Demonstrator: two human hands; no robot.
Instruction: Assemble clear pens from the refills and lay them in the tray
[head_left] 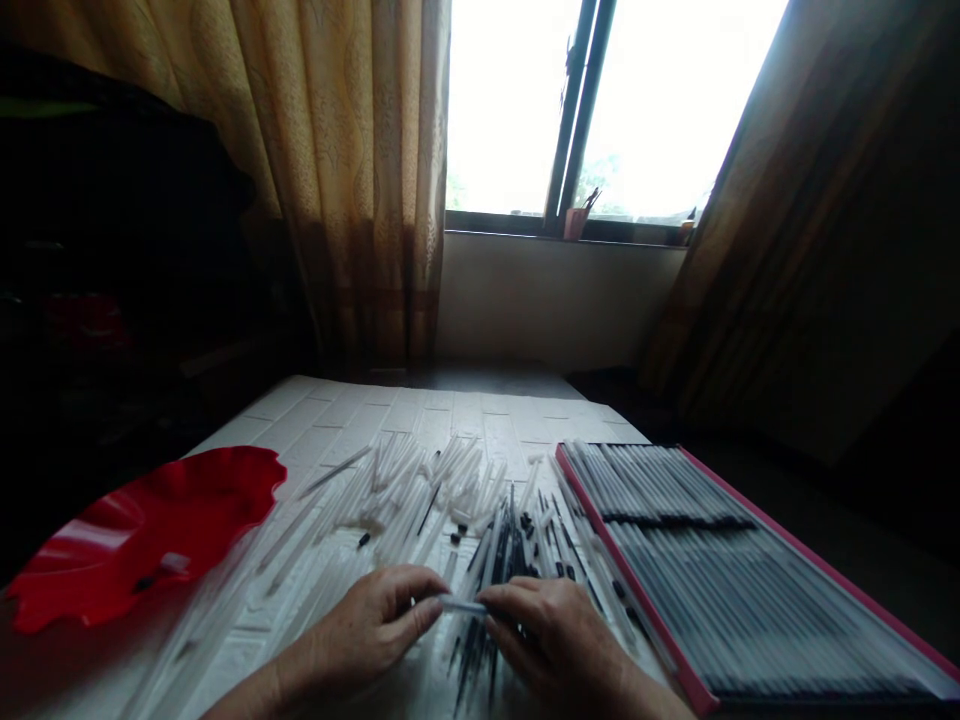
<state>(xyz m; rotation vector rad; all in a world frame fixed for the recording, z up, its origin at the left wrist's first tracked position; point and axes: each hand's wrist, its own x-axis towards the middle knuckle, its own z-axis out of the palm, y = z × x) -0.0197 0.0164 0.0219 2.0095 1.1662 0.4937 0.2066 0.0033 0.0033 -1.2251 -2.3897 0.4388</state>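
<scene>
My left hand [375, 625] and my right hand [547, 635] meet at the near edge of the white table [420, 410]. Together they pinch a short clear pen tube [461, 605], one hand at each end. Under and beyond them lies a loose heap of clear pen barrels [420, 480], thin dark refills [510, 545] and small black caps. My right hand rests on the dark refills.
A red wavy-edged dish [150, 520] sits at the left with a small piece in it. A red-edged tray [720, 560] of neatly rowed assembled pens fills the right. Curtains and a bright window [600, 110] stand behind the table.
</scene>
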